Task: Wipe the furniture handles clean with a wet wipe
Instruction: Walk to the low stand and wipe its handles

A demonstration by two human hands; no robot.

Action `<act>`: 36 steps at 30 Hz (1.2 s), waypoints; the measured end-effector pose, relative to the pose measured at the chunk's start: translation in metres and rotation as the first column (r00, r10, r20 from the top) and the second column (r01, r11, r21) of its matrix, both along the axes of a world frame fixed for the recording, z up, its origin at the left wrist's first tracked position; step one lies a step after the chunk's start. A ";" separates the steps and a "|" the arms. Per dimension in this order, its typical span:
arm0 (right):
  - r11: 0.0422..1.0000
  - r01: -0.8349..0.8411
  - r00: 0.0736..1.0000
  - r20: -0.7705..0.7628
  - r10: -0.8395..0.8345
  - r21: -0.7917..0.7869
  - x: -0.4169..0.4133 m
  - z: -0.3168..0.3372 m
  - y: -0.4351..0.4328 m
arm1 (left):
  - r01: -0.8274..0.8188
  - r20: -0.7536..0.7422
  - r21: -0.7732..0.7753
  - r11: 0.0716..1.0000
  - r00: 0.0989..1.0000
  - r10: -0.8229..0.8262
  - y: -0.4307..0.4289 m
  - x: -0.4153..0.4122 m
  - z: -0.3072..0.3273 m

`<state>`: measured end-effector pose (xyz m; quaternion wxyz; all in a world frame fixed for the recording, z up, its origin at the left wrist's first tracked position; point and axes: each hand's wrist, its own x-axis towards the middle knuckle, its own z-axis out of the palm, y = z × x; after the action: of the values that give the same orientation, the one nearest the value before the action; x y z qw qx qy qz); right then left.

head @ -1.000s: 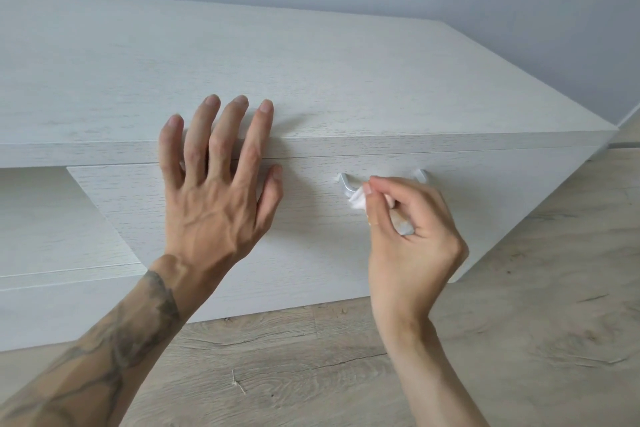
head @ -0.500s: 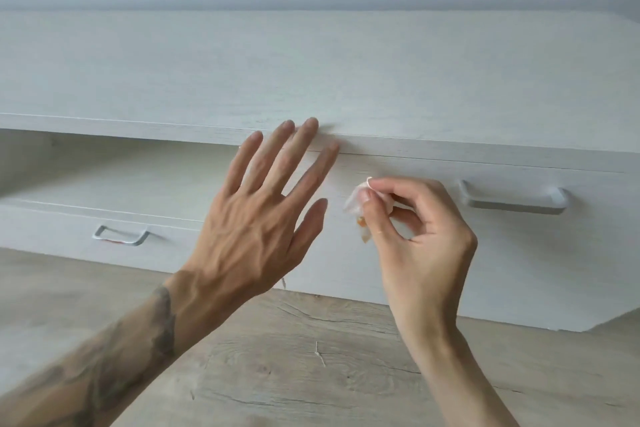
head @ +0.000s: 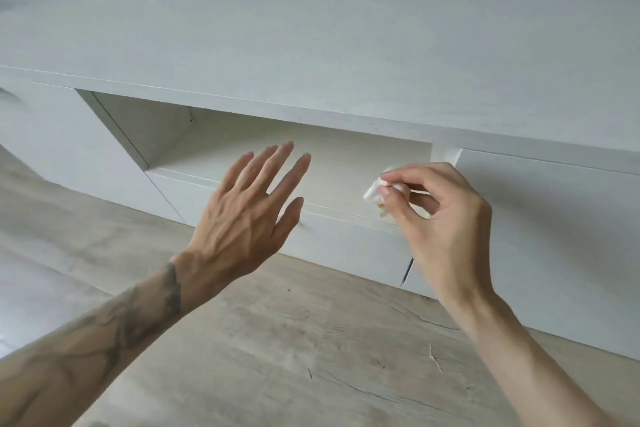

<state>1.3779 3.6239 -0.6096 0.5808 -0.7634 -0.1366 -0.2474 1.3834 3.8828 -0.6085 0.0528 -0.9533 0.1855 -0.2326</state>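
Pinching a crumpled white wet wipe [head: 372, 192] between thumb and forefinger, the right hand [head: 450, 225] hangs in front of the low white cabinet [head: 311, 55], its other fingers curled in. The wipe is in the air near the right end of the open shelf compartment [head: 346, 156]; contact with the cabinet can't be told. The left hand [head: 235, 222] is flat and open, fingers spread, holding nothing, in front of the drawer front [head: 346, 246]. Wood-look floor [head: 277, 357] below.

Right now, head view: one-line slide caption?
Right hand pinches a crumpled wet wipe; open left hand held before the open shelf of a white cabinet.
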 end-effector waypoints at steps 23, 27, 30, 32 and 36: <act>0.903 0.353 0.881 -0.239 -0.409 -0.245 0.026 -0.065 0.219 | 0.259 -0.178 -0.113 0.959 0.945 -0.276 0.212 0.135 -0.117; 0.897 0.386 0.879 -0.208 -0.428 -0.214 0.028 -0.098 0.234 | 0.241 -0.149 -0.147 0.959 0.953 -0.262 0.214 0.134 -0.136; 0.875 0.439 0.851 -0.220 -0.477 -0.203 0.029 -0.123 0.238 | 0.241 -0.111 -0.140 0.960 0.960 -0.257 0.212 0.133 -0.150; 0.867 0.454 0.839 -0.229 -0.494 -0.207 0.030 -0.136 0.239 | 0.228 -0.082 -0.131 0.965 0.967 -0.240 0.209 0.135 -0.158; 0.876 0.423 0.856 -0.215 -0.470 -0.232 0.032 -0.155 0.248 | 0.210 -0.021 -0.128 0.969 0.977 -0.214 0.206 0.138 -0.168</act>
<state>1.4100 3.8721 -0.7650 0.4502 -0.8485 0.1022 -0.2587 1.5215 4.0883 -0.7764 -0.0353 -0.9333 0.2721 -0.2316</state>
